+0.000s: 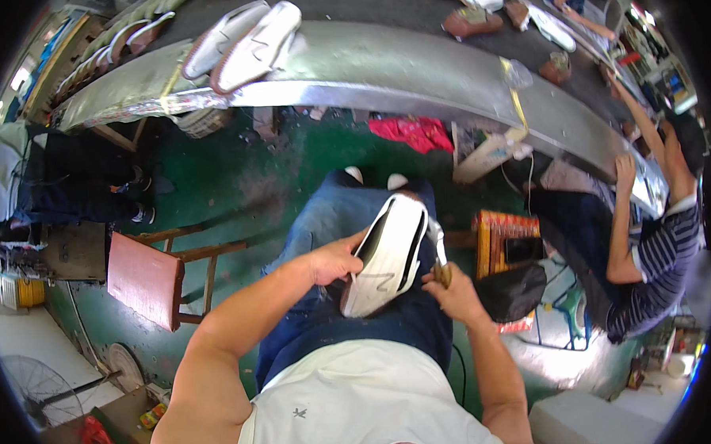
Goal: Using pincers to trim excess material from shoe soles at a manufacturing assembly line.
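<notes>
A white shoe (pixel 387 256) with a dark opening lies over my lap, its toe toward me. My left hand (pixel 337 260) grips it from the left side, thumb at the opening's edge. My right hand (pixel 456 294) is closed round the brownish handle of a hand tool (pixel 441 250). The tool's narrow silvery metal end points away from me, close beside the shoe's right side. Whether it touches the shoe, I cannot tell, and its exact kind is unclear.
A long bench (pixel 388 54) crosses ahead, with a pair of white shoes (pixel 257 52) near its edge and brown shoes (pixel 472 22) farther right. A pink-topped stool (pixel 145 280) stands left. Someone in a striped shirt (pixel 665 260) sits right; another person's legs (pixel 84 182) show at left.
</notes>
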The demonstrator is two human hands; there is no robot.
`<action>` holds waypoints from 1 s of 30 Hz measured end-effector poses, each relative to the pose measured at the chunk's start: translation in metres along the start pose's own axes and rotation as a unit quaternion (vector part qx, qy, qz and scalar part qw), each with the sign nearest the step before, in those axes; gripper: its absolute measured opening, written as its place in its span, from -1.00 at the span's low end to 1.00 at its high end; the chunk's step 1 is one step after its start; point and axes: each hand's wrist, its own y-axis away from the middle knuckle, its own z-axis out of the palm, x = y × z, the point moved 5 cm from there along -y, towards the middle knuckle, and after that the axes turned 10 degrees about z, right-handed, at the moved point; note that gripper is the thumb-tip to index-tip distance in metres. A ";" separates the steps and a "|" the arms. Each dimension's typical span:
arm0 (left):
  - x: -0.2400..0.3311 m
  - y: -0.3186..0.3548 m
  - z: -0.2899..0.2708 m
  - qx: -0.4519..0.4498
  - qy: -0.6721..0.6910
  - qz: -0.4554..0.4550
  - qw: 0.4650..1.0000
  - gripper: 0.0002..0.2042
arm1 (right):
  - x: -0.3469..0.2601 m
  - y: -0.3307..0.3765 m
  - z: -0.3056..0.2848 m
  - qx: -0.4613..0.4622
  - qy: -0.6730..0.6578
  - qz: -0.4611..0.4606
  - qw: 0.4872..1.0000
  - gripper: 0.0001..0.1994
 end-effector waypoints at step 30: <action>-0.048 -0.017 0.010 0.329 -0.410 0.144 0.839 -0.49 | -0.061 0.017 0.002 0.030 0.330 -0.266 0.905 -0.55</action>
